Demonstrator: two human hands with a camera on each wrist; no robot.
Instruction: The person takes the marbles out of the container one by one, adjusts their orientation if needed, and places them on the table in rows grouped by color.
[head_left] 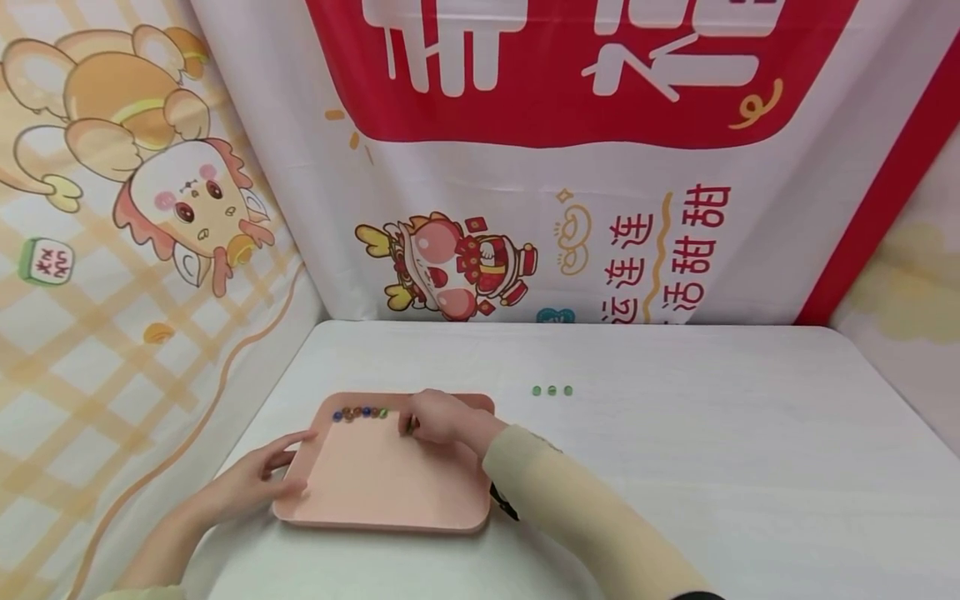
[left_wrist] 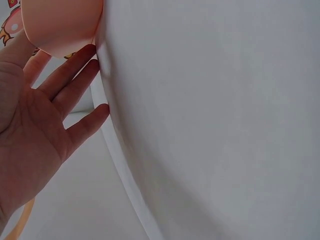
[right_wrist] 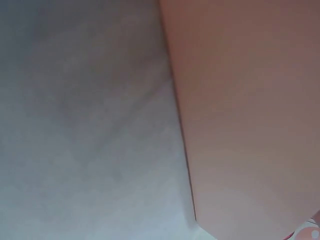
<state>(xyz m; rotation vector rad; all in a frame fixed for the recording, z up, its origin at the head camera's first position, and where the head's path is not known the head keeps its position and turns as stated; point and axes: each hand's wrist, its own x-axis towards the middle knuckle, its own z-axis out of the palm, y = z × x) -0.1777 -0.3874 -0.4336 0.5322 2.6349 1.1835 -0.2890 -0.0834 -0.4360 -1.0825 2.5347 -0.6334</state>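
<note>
A pink tray point(head_left: 390, 483) lies on the white table, with several glass marbles point(head_left: 366, 412) in blue, brown and green lined up along its far inner side. My right hand point(head_left: 438, 417) is over the far right part of the tray, fingers curled down and pinching a small dark greenish marble point(head_left: 411, 425) just right of the row. At the tray's left side, my left hand point(head_left: 258, 475) touches the rim with spread, mostly straight fingers. The left wrist view shows that palm and the fingers point(left_wrist: 75, 87) against the tray's outer edge. Only tray and table appear in the right wrist view.
To the right of the tray, three green marbles point(head_left: 552, 391) stand in a short row on the white table point(head_left: 675, 467). A printed cloth point(head_left: 600, 167) hangs behind the table, and a patterned wall point(head_left: 150, 333) runs along the left.
</note>
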